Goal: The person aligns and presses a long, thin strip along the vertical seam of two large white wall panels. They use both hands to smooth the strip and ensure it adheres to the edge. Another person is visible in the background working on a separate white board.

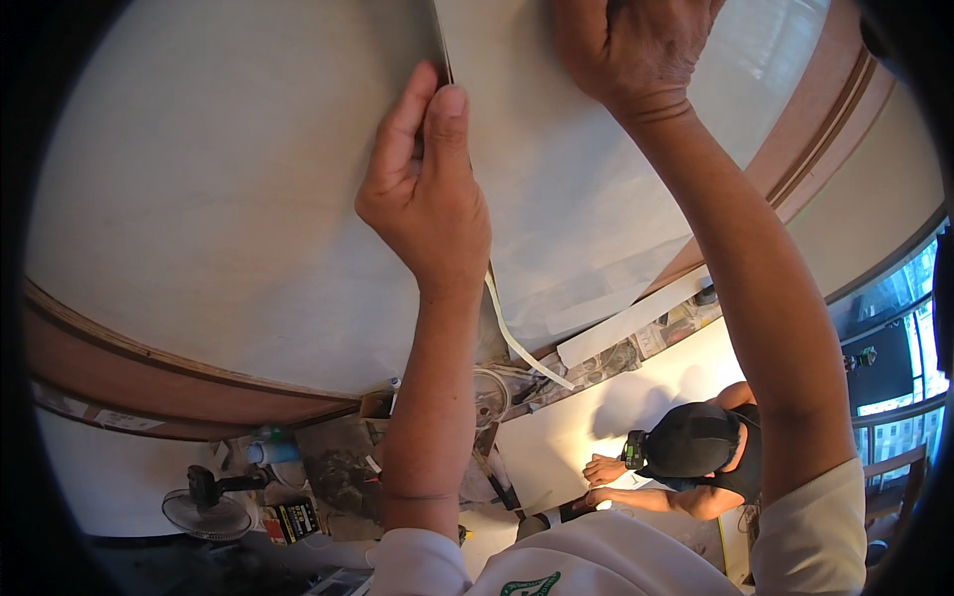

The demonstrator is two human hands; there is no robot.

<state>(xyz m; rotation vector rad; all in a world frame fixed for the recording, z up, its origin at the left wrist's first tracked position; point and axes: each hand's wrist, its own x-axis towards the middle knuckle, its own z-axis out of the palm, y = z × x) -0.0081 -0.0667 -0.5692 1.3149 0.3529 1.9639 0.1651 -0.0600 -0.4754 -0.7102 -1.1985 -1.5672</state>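
- Head view: a broad pale panel [238,199] fills the upper part, with reddish-brown edging [179,392] along its lower side
- A co-worker [701,442] in a black cap and dark top is at lower right, arms stretched across a pale surface
- The right hand [646,55] is cut off by the upper edge; its fingertips are out of sight, so I cannot tell whether it grips anything
- The left hand [427,189] has thumb and fingers together, pinched on the thin strip [511,341], which runs over the panel, its middle blocked by hand and wrist, its tail curling across clutter
- A fan [207,507] stands at lower left
- Near it is a black-and-yellow box [291,521]
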